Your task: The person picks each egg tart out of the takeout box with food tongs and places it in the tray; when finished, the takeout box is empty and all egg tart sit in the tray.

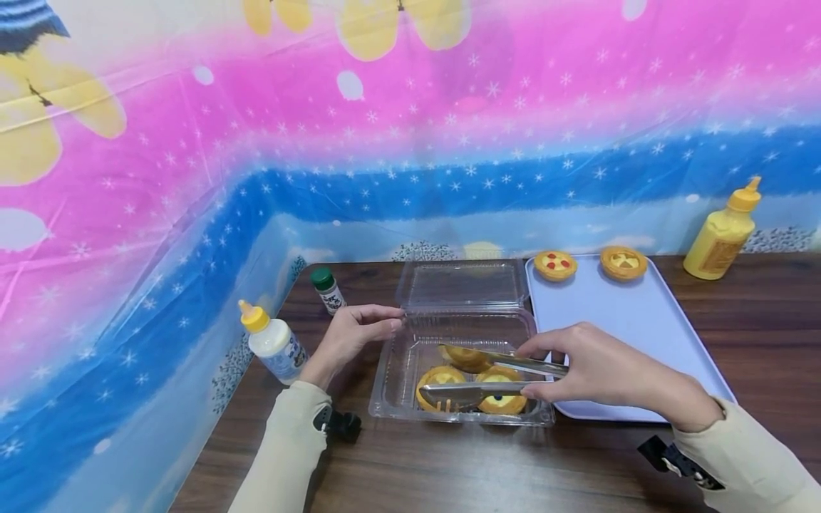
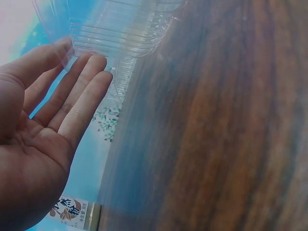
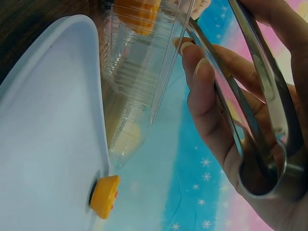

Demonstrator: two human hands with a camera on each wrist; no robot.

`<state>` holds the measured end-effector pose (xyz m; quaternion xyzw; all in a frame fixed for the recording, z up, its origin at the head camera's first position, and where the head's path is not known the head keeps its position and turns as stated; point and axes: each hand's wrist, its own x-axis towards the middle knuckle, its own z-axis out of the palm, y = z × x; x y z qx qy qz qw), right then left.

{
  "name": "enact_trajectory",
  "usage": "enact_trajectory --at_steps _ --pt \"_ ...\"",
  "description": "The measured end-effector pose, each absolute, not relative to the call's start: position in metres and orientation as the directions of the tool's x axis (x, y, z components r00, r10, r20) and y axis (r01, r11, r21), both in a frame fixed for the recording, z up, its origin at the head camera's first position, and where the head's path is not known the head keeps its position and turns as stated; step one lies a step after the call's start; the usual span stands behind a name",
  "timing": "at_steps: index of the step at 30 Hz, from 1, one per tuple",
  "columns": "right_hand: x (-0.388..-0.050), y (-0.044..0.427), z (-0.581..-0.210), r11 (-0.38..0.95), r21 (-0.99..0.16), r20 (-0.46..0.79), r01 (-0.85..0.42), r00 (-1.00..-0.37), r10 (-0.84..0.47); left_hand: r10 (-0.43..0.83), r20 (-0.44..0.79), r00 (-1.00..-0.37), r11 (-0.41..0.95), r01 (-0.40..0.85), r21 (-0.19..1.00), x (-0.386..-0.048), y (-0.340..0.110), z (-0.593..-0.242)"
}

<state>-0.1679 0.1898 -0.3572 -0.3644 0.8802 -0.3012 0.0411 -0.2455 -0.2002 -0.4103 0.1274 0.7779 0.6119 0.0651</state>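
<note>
My left hand (image 1: 359, 331) pinches the rear left rim of a clear plastic box (image 1: 394, 385); its thumb and fingertips meet that rim in the left wrist view. With my right hand (image 1: 599, 363) I hold metal tongs (image 1: 532, 365) over the box, their arms spread apart. Inside lie two front egg tarts, the left one (image 1: 442, 376) and the right one (image 1: 503, 404), partly covered by the lower tong arm. Behind them is another tart (image 1: 471, 363), mostly hidden by the upper arm. Whether the tongs touch any tart I cannot tell.
The box's lid (image 1: 465, 281) lies open behind. A pale tray (image 1: 609, 320) at right carries a red-dotted tart (image 1: 555, 265) and a plainer tart (image 1: 623, 263). Around stand a yellow bottle (image 1: 718, 239), a white bottle (image 1: 277, 345) and a green-capped shaker (image 1: 328, 288).
</note>
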Motion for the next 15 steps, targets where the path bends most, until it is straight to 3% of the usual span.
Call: enact_trajectory --at_steps 15 --pt "-0.1648 0.1815 -0.3598 0.567 -0.468 0.191 -0.678 -0.704 -0.684 0.272 0.04 -0.961 0.237 0.108 0.966 -0.2473 -0.2002 -0.4106"
